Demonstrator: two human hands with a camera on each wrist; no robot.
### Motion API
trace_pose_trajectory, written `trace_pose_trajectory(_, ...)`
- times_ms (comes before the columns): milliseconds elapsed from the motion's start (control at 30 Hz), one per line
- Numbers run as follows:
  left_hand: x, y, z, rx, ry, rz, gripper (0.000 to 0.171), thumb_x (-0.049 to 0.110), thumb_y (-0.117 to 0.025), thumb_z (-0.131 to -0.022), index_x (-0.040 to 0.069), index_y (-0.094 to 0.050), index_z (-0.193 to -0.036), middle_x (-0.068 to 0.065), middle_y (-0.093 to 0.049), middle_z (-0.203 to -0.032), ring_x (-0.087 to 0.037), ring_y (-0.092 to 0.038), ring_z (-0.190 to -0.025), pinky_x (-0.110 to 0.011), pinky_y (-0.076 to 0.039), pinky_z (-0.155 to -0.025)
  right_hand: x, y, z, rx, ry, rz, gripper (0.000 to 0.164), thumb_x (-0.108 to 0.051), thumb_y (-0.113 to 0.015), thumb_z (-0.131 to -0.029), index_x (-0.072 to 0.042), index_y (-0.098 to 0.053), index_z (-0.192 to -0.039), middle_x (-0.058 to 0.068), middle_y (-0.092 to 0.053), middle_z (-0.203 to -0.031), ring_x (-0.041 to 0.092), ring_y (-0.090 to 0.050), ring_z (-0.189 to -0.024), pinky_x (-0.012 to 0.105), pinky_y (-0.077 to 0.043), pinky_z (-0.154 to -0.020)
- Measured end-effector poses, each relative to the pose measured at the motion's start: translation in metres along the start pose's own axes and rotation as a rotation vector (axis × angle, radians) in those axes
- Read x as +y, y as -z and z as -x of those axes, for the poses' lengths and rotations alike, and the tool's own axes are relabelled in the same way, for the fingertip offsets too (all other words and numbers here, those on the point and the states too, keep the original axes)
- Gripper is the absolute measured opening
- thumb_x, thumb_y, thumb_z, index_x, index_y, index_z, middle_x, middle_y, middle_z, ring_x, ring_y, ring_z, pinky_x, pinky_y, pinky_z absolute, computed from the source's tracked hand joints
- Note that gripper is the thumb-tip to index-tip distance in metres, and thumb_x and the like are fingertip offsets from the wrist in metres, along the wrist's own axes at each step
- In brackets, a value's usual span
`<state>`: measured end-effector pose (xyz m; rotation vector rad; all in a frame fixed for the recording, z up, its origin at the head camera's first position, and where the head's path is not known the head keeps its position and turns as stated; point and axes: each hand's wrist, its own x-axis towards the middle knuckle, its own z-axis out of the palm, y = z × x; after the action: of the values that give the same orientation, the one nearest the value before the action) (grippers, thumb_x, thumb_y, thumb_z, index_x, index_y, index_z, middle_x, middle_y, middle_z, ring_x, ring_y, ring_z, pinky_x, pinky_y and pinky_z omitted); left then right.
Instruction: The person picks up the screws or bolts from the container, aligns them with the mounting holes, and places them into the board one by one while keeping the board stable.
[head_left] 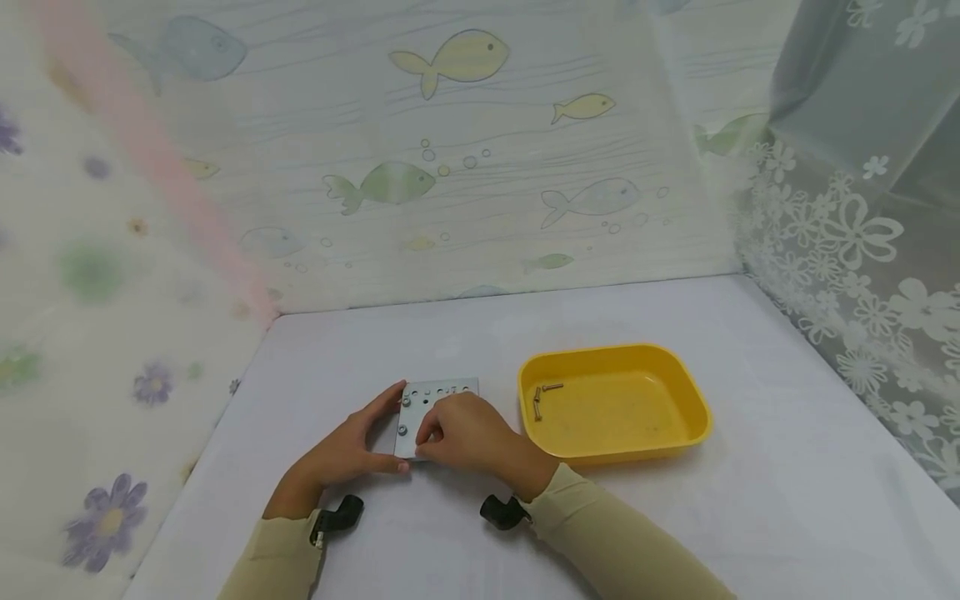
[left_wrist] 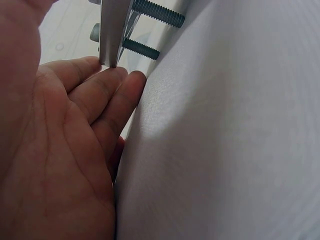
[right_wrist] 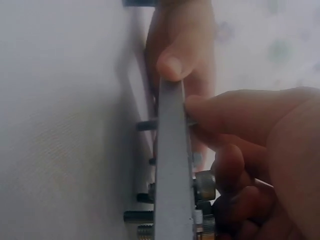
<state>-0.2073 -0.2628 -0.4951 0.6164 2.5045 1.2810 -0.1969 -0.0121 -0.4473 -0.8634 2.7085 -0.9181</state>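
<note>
A silvery metal plate (head_left: 414, 421) with rows of holes is held level a little above the white table. My left hand (head_left: 341, 450) grips its left end, thumb at the near edge and fingers at the far corner. Socket-head screws (head_left: 402, 430) stand in the plate, their threaded shafts (left_wrist: 142, 49) sticking out below. My right hand (head_left: 472, 433) is over the plate, thumb and forefinger pinching a screw at its near left part. In the right wrist view, that screw's shaft (right_wrist: 146, 125) shows under the plate, while its head is mostly hidden by the fingertips.
A yellow tray (head_left: 705, 421) sits right of the plate, with several small screws (head_left: 552, 387) at its left side. Black wrist cameras (head_left: 504, 512) hang under both wrists. Patterned curtains (head_left: 480, 167) enclose the table at the back and sides.
</note>
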Motion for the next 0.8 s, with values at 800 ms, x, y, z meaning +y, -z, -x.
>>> trace_pose_trajectory(800, 0.0, -0.003, -0.001, 0.007, 0.051, -0.019, 0.126, 0.044, -0.096, -0.069, 0.03, -0.018, -0.167, 0.002, -0.042, -0.163, -0.028, -0.02, -0.16, -0.067, -0.006, -0.125, 0.025, 0.076, 0.012, 0.056, 0.022, 0.062, 0.007, -0.038, -0.076, -0.093, -0.034, -0.081, -0.095, -0.012, -0.06, -0.073, 0.009, -0.055, -0.072, 0.026, -0.045, -0.063)
